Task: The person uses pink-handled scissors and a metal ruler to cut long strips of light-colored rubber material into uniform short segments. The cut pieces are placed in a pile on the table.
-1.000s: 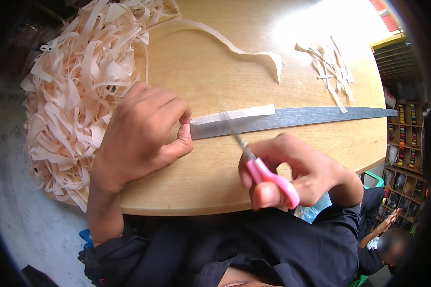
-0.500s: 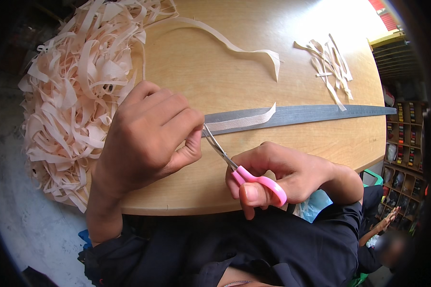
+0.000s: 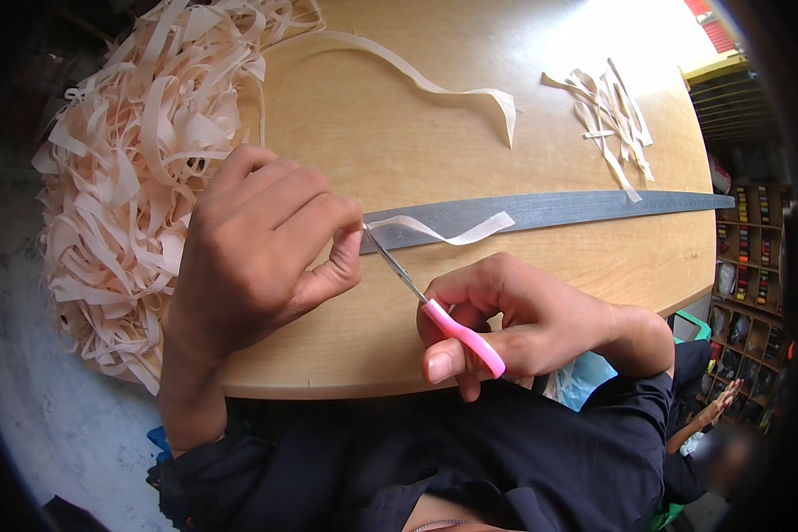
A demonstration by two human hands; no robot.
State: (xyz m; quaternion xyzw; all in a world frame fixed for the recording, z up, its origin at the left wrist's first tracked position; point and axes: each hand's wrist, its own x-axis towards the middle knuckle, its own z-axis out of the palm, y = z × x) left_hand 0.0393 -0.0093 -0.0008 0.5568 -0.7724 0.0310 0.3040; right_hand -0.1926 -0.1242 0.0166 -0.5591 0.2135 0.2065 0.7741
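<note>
pale blue plastic bag (image 3: 583,379) below the right hand (image 3: 528,315), green plastic frame (image 3: 697,323) beyond it, wooden pigeonhole shelving (image 3: 747,310) with coloured thread spools (image 3: 743,206) farther right, grey floor (image 3: 71,434) left of the left hand (image 3: 266,239), wood-grain tabletop (image 3: 377,346) under both

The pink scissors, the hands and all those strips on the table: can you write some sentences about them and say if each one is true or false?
1. The right hand holds scissors with pink handles. True.
2. The left hand pinches one end of a pale strip. True.
3. The scissors are far away from the left hand. False: they reach right up to it.
4. A grey ruler lies on the table. True.
5. The big heap of strips is on the right. False: it is on the left, and only a small bunch lies on the right.
</note>
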